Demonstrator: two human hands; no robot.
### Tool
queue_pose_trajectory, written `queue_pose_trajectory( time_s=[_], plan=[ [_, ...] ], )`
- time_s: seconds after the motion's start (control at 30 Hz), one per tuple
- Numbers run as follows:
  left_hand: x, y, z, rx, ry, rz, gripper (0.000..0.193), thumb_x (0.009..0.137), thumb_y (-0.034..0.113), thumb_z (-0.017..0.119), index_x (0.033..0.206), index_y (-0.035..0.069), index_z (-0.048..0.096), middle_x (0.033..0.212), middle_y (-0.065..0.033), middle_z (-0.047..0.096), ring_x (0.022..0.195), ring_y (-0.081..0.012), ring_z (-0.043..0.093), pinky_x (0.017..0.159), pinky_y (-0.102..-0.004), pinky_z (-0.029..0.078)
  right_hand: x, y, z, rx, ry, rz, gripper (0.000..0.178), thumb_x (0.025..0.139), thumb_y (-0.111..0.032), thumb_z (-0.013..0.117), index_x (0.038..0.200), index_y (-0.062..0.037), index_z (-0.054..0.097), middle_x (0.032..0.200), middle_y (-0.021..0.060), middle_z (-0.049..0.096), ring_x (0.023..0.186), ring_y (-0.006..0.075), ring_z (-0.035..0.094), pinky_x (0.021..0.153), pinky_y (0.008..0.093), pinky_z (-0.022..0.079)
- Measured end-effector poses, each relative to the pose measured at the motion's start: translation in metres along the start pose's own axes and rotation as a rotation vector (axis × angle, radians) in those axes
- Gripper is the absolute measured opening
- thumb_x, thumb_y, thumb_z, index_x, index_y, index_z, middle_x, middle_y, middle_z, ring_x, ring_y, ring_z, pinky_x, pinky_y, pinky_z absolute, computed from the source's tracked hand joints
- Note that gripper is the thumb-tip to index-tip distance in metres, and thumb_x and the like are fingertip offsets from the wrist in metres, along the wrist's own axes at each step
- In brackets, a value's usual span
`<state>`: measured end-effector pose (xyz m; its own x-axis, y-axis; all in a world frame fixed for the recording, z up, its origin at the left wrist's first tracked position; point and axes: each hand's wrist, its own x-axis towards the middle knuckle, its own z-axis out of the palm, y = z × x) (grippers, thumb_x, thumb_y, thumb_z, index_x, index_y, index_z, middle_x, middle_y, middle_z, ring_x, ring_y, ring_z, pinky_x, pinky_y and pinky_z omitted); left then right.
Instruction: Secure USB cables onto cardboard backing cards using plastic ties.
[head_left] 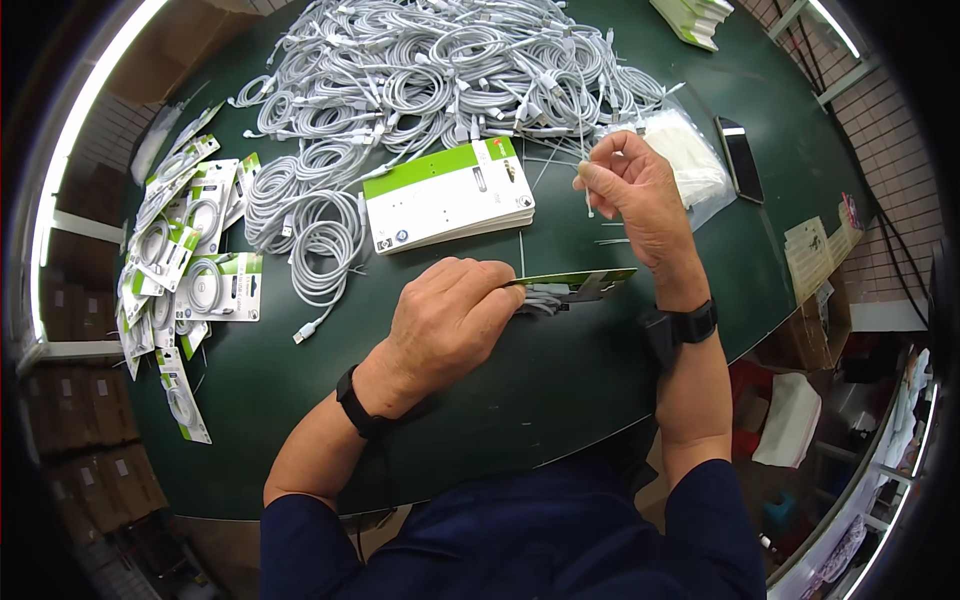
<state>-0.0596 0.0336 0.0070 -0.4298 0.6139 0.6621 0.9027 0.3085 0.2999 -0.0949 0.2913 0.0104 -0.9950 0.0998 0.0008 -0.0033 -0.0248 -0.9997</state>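
My left hand [445,320] is closed on a green and white backing card [602,282], which I see almost edge-on. A grey-white coiled cable [545,298] hangs against the card's near side, and a thin tie sticks up beside my fingers. Raised to the right, my right hand [640,190] pinches a thin white cable tie [581,120] between thumb and forefinger. A stack of flat backing cards [450,205] lies just beyond my left hand. Behind my right hand is a clear bag of white cable ties [685,155].
A large heap of coiled cables [430,80] covers the far side of the green table [480,430]. Carded cables [205,290] are piled at the left. A phone [739,160] lies at the right, and more folded cards [695,22] sit at the far right.
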Motion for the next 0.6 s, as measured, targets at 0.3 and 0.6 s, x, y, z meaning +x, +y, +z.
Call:
queue_pose_trajectory(
  time_s=[0.3, 0.6],
  plan=[
    [0.004, -0.001, 0.003, -0.013, -0.057, 0.024, 0.029, 0.066, -0.006, 0.078, 0.09, 0.004, 0.067, 0.091, -0.0073, 0.069, 0.073, -0.0235, 0.065, 0.063, -0.0328, 0.052, -0.008, -0.004, 0.005, 0.12, -0.208, -0.027, 0.016, 0.093, -0.009, 0.074, 0.105, 0.0003, 0.07, 0.086, 0.0063, 0.071, 0.067, 0.0079, 0.059, 0.059, 0.0206, 0.045],
    [0.005, -0.003, 0.002, -0.006, -0.027, 0.02, 0.027, 0.068, -0.006, 0.078, 0.09, 0.004, 0.066, 0.091, -0.0073, 0.069, 0.072, -0.0234, 0.065, 0.063, -0.0325, 0.052, -0.014, -0.012, 0.017, 0.132, -0.204, -0.082, 0.015, 0.092, -0.007, 0.073, 0.103, 0.0027, 0.072, 0.087, 0.0076, 0.073, 0.071, 0.0084, 0.062, 0.062, 0.0214, 0.049]
  ],
)
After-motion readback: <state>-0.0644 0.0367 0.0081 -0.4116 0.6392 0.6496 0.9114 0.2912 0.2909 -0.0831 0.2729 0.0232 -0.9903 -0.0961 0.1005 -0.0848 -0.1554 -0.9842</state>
